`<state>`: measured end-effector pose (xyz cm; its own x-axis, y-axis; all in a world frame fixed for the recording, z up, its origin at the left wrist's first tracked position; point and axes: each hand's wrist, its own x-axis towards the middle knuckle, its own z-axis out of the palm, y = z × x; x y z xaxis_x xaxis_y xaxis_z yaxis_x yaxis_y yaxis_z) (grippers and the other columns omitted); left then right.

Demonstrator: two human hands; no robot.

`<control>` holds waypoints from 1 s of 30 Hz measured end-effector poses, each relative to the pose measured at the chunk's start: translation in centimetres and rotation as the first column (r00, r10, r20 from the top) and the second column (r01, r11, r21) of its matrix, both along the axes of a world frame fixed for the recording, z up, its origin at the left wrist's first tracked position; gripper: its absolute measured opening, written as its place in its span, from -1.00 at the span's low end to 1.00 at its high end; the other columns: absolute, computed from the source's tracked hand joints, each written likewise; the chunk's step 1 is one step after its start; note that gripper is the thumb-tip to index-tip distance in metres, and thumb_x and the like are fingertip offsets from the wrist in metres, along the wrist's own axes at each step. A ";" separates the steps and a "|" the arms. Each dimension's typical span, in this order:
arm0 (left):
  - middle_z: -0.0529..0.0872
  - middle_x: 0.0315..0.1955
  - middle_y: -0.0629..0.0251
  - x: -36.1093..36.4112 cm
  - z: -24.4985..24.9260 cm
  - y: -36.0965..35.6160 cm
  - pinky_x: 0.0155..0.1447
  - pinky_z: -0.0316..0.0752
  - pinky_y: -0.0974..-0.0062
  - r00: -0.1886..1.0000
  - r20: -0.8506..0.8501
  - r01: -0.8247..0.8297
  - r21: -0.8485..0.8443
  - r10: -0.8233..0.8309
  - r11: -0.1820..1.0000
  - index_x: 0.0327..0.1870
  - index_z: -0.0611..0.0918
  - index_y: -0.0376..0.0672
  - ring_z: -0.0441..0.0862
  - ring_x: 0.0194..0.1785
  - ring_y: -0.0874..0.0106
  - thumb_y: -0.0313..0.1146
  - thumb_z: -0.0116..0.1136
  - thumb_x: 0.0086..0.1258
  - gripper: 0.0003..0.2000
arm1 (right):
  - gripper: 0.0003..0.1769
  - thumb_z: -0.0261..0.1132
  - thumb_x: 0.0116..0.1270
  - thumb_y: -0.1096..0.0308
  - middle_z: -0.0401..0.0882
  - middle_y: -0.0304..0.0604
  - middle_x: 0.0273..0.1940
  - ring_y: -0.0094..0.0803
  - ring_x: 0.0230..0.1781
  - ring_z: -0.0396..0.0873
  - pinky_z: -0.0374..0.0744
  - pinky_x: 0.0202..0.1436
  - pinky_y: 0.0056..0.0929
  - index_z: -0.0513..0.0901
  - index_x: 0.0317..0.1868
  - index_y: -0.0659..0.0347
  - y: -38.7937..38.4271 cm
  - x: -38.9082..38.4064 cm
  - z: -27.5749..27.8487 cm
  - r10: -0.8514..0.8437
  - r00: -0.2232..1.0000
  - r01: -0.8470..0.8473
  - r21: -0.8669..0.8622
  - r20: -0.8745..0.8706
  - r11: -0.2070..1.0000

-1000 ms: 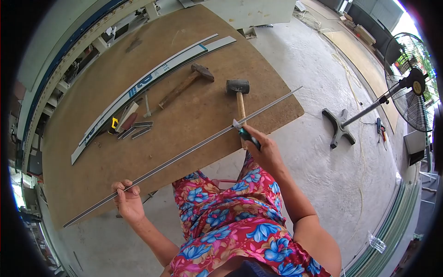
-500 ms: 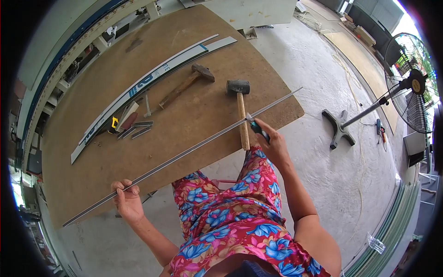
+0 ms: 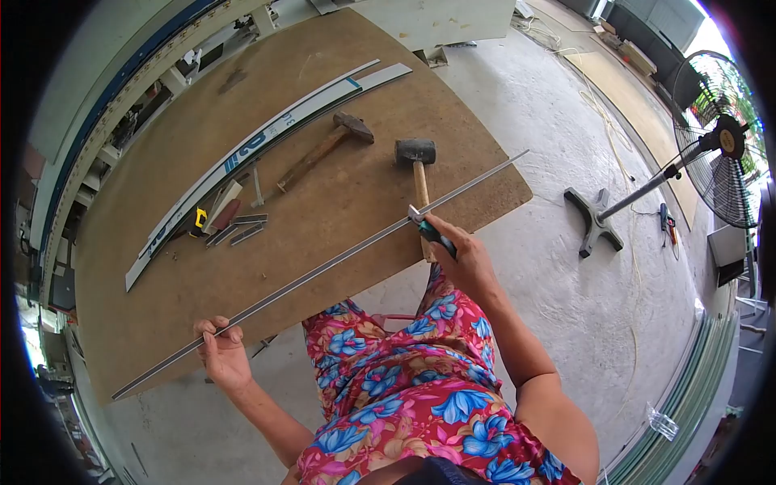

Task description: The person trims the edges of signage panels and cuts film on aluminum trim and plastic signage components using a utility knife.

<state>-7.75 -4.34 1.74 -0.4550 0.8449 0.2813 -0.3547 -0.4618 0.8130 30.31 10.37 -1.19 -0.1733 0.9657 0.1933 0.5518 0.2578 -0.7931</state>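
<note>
Since half a second ago the right hand (image 3: 467, 263) has slid back along the long metal strip (image 3: 323, 271) towards the person, so the teal-handled tool (image 3: 428, 232) now meets the strip just beside the wooden handle of the rubber mallet (image 3: 416, 153). The right grip is clenched around that tool, its tip touching the strip. The left hand (image 3: 222, 356) has its grip closed over the strip's near end at the edge of the bench (image 3: 145, 291). The strip lies slantwise along the bench's near edge, its far end jutting past the corner. Farther back on the bench lie a hammer (image 3: 323, 151), long profiles with blue lettering (image 3: 259, 145) and small metal pieces (image 3: 242, 228). A pedestal fan (image 3: 719, 145) stands on the concrete floor (image 3: 550, 121).
</note>
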 end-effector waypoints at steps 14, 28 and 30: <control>0.59 -0.19 0.20 -0.1 -0.3 -0.1 -0.25 0.31 0.49 1.000 0.008 -0.010 -0.013 0.011 1.000 -0.14 0.51 -0.17 0.44 -0.35 0.45 -0.32 0.07 0.45 -0.87 | -0.51 0.22 0.26 0.38 0.66 0.07 -0.11 -0.06 -0.12 0.65 0.54 -0.01 -0.26 0.52 0.24 0.00 0.4 1.1 -0.5 -0.032 0.996 0.020 -0.149 -0.077 0.989; 0.60 -0.21 0.19 -0.2 -0.6 -0.1 -0.26 0.30 0.51 1.000 0.006 -0.018 -0.023 0.018 1.000 -0.15 0.51 -0.16 0.44 -0.37 0.46 -0.30 0.09 0.44 -0.86 | -0.50 0.23 0.26 0.37 0.62 0.10 -0.10 -0.01 -0.12 0.62 0.54 -0.03 -0.25 0.51 0.25 -0.02 0.5 0.5 -0.1 -0.035 0.999 0.033 -0.101 -0.023 0.994; 0.60 -0.21 0.20 -0.2 -0.5 0.0 -0.26 0.30 0.50 1.000 -0.003 -0.016 -0.016 0.016 1.000 -0.15 0.51 -0.16 0.44 -0.37 0.46 -0.31 0.08 0.44 -0.87 | -0.50 0.22 0.26 0.36 0.63 0.10 -0.11 -0.02 -0.13 0.63 0.54 -0.04 -0.26 0.51 0.25 -0.02 1.0 1.0 -0.8 -0.071 0.997 0.070 -0.122 -0.003 0.990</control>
